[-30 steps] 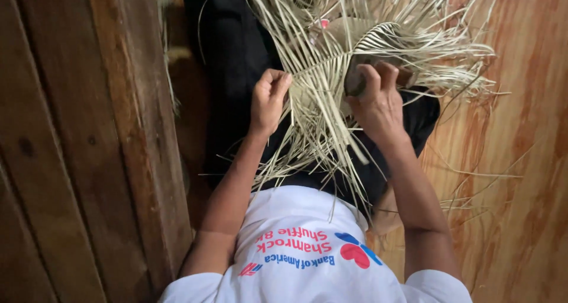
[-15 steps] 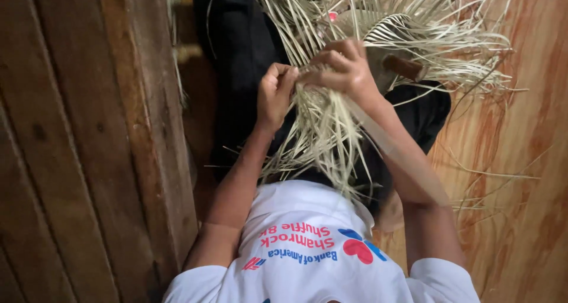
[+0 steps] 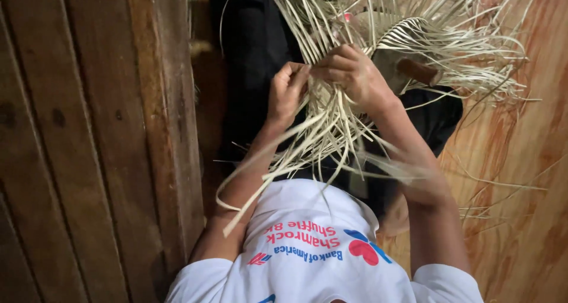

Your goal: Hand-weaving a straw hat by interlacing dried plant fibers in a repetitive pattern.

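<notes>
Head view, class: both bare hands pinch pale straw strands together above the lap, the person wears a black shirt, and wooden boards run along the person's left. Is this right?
Not quite. The head view shows a white shirt with printed lettering, not a black one; the dark cloth lies under the straw strands. The left hand and right hand do pinch the strands, and wooden boards run along the left.

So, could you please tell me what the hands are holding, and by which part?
Both the left hand and the right hand pinch the loose pale straw strands near the woven piece.
</notes>
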